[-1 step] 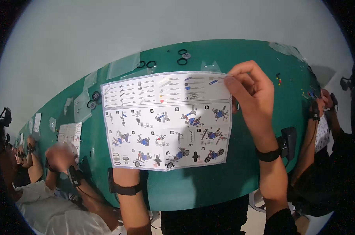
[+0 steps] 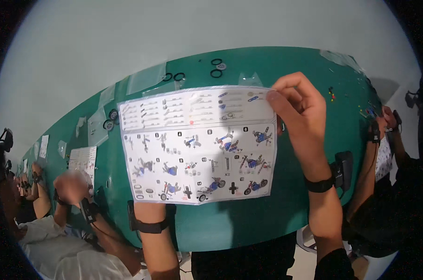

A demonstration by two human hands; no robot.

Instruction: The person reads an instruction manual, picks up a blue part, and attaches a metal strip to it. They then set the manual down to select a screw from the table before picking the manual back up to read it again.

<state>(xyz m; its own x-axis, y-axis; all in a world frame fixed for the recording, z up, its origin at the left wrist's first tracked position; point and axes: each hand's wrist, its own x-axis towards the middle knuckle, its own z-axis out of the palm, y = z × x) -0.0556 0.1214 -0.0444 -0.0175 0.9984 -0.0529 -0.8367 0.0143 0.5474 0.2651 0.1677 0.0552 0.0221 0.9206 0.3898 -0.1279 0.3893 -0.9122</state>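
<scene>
- Bare fingers of your right hand point(image 2: 299, 112) pinch the upper right corner of the white laminated instruction sheet with small coloured assembly drawings point(image 2: 198, 145), thumb on the printed face and the other fingers curled behind, so the sheet hangs flat toward you.
- Your left hand point(image 2: 148, 211) is mostly hidden behind the sheet's lower left edge; it seems to prop the sheet from behind, but you cannot tell how its fingers close. With two opposite corners supported, the page stays taut and readable instead of curling.
- Each wrist carries a black band; the right one has a small black box point(image 2: 343, 169) fixed beside it, and a cable runs down the forearm.
- The sheet is held up in the air above the long green table point(image 2: 248, 219), between your eyes and the tabletop, so it covers the middle of the work area.
- Beyond its top edge, black rubber rings point(image 2: 216, 67) and clear plastic bags point(image 2: 146, 79) lie on the table, well apart from your hands; two small black wheels point(image 2: 111, 119) sit just left of the sheet.
- Tiny coloured parts point(image 2: 332, 93) are scattered near the table's right end.
- At your left a neighbour's hand point(image 2: 70, 186), blurred, hovers near another printed sheet point(image 2: 83, 158) lying flat on the table.
- At your right another person's forearm with a black band point(image 2: 374, 135) reaches onto the table edge.
</scene>
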